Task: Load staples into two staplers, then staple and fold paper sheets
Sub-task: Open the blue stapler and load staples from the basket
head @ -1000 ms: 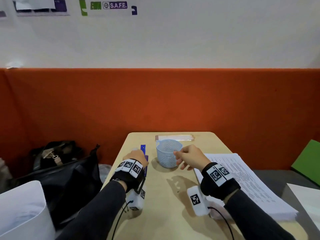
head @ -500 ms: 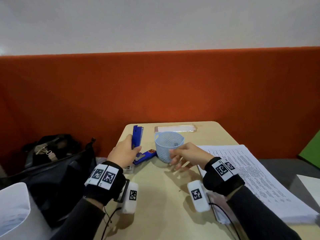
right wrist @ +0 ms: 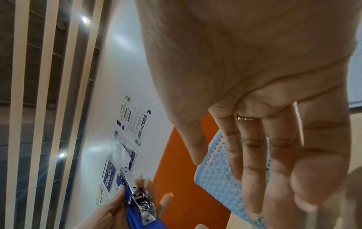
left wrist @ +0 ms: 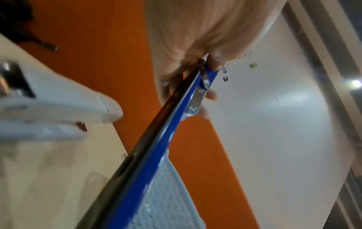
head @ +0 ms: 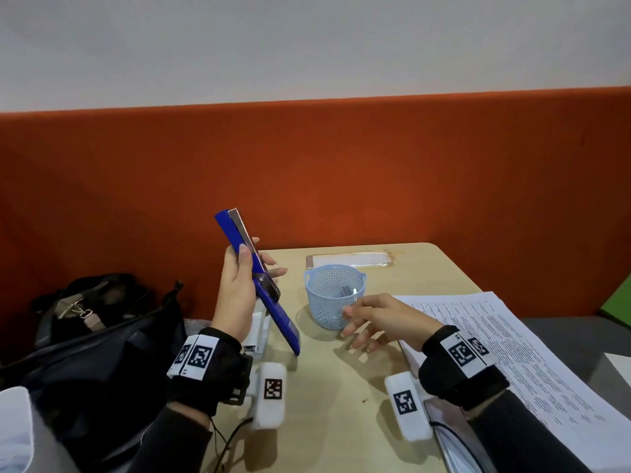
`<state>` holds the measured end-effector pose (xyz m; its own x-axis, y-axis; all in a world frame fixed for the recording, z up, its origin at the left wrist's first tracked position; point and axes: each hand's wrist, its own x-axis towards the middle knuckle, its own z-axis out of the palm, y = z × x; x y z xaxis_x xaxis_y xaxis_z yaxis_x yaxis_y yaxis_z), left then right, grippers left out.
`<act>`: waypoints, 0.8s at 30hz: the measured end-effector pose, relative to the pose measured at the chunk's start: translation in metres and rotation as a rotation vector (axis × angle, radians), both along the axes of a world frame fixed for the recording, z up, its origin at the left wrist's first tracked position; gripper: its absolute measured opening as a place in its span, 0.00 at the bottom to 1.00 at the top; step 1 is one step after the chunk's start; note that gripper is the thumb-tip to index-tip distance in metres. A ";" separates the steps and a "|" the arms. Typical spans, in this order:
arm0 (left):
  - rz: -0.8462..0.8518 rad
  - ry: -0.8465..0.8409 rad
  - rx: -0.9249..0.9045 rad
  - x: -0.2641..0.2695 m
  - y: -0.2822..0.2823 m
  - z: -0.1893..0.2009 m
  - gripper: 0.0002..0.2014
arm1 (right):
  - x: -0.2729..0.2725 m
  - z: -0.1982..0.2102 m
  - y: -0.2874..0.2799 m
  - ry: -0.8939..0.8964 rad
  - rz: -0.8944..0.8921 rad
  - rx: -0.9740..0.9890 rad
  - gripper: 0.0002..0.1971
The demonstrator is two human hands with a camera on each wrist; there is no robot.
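The left hand is gripping a blue stapler around its middle, thumb on the near side and fingers wrapped behind, and is holding it swung wide open and tilted, its lower tip almost touching or resting on the table and its metal staple channel pointing up toward the orange partition. The right hand is hovering with fingers spread and relaxed, holding nothing, just beside a pale blue basket that seems to be holding staple strips. The main risk seems to be the stapler pivoting or snapping closed in this 1-handed hold, since the grip is sitting near the hinge; that could pinch a finger or close the channel before a strip goes in. A strip could also break apart or slide out of so steep a channel. The basket is light and standing close to the stapler's lower end, so a careless reach could be tipping it. A 2nd, white stapler is lying just behind the left wrist, partly hidden. A stack of printed paper is waiting at the right, a phone is lying beyond the basket, and a black bag is crowding the table's left edge.
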<state>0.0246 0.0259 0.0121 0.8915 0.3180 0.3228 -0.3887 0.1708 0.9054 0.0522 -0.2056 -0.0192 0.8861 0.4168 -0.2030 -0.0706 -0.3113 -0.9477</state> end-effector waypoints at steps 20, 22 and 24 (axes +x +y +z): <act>-0.581 0.203 -0.751 0.001 -0.056 -0.045 0.17 | -0.022 -0.004 -0.004 0.003 0.291 -0.005 0.21; -0.600 0.190 -0.757 0.001 -0.054 -0.050 0.18 | -0.023 -0.006 -0.006 -0.013 0.316 -0.034 0.15; -0.617 0.199 -0.745 0.001 -0.053 -0.055 0.20 | -0.023 -0.009 -0.007 -0.004 0.333 -0.062 0.15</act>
<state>0.0255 -0.0276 -0.0431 0.9856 -0.1602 0.0549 0.1083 0.8454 0.5231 0.0290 -0.2123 -0.0279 0.7044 0.6702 -0.2339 0.0478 -0.3735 -0.9264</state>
